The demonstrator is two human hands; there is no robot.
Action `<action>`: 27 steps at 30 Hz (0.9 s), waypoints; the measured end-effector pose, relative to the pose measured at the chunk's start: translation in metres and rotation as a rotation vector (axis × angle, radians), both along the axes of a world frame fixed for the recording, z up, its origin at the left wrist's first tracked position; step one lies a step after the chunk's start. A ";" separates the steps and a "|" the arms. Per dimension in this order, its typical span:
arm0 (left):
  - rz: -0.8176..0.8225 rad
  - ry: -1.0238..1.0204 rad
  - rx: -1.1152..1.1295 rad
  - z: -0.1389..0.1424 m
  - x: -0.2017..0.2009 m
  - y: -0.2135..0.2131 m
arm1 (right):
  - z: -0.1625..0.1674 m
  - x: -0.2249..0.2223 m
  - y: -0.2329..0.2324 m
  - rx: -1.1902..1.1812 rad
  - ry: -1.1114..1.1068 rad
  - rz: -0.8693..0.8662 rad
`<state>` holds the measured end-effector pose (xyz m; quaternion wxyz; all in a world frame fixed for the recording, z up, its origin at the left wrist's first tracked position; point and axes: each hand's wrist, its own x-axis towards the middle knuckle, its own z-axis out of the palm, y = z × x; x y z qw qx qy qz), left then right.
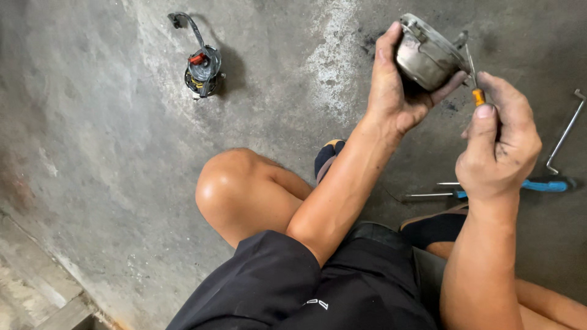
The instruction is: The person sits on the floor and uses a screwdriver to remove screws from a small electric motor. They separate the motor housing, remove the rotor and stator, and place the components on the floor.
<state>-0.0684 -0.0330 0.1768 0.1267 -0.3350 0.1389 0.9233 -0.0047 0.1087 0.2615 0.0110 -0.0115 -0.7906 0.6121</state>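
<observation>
The floor [92, 122] is bare grey concrete, stained dark in patches and scuffed pale near the top edge. A raised concrete step [36, 293] crosses the bottom left corner.

A dull, grimy metal housing [426, 54], a plastic-handled screwdriver [477, 91], and a rough, stained concrete floor [92, 140].
</observation>
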 end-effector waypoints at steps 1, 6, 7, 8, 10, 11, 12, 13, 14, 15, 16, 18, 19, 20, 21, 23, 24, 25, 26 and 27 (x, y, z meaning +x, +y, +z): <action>-0.004 0.022 0.012 0.003 0.000 0.000 | 0.004 -0.001 -0.002 0.013 0.003 -0.012; -0.034 0.114 0.089 0.011 0.000 0.002 | 0.021 -0.002 -0.006 0.147 0.152 0.074; -0.028 0.126 0.071 0.012 0.000 0.003 | 0.023 -0.002 -0.008 0.151 0.142 0.071; -0.023 0.135 0.055 0.012 0.001 0.003 | 0.025 -0.003 -0.009 0.170 0.161 0.078; -0.020 0.158 0.018 0.012 0.002 0.005 | 0.030 -0.003 -0.012 0.208 0.193 0.092; -0.018 0.177 -0.004 0.011 0.003 0.007 | 0.032 -0.004 -0.014 0.221 0.204 0.092; -0.019 0.197 -0.027 0.011 0.004 0.008 | 0.035 -0.004 -0.015 0.233 0.215 0.089; -0.026 0.174 -0.050 0.011 0.005 0.009 | 0.039 -0.005 -0.016 0.246 0.227 0.085; -0.032 0.153 -0.076 0.011 0.006 0.010 | 0.042 -0.006 -0.017 0.256 0.189 0.075; -0.037 0.131 -0.102 0.011 0.007 0.011 | 0.045 -0.007 -0.018 0.265 0.150 0.067; -0.035 0.129 -0.109 0.011 0.008 0.011 | 0.049 -0.008 -0.019 0.274 0.107 0.059; -0.037 0.122 -0.120 0.011 0.009 0.014 | 0.054 -0.011 -0.022 0.324 0.178 0.079; -0.038 0.115 -0.124 0.011 0.009 0.015 | 0.057 -0.012 -0.023 0.348 0.214 0.089; -0.038 0.108 -0.129 0.010 0.010 0.016 | 0.058 -0.013 -0.024 0.351 0.195 0.080; -0.038 0.102 -0.137 0.010 0.010 0.018 | 0.060 -0.014 -0.025 0.352 0.178 0.072; -0.034 0.117 -0.124 0.007 0.011 0.020 | 0.062 -0.015 -0.027 0.382 0.184 0.072; -0.034 0.127 -0.117 0.006 0.012 0.022 | 0.062 -0.015 -0.028 0.411 0.211 0.076; -0.033 0.116 -0.132 0.004 0.012 0.023 | 0.062 -0.015 -0.029 0.441 0.237 0.082; -0.031 0.102 -0.146 0.001 0.012 0.024 | 0.062 -0.014 -0.029 0.473 0.259 0.080; -0.029 0.089 -0.160 -0.001 0.012 0.025 | 0.061 -0.013 -0.030 0.504 0.282 0.079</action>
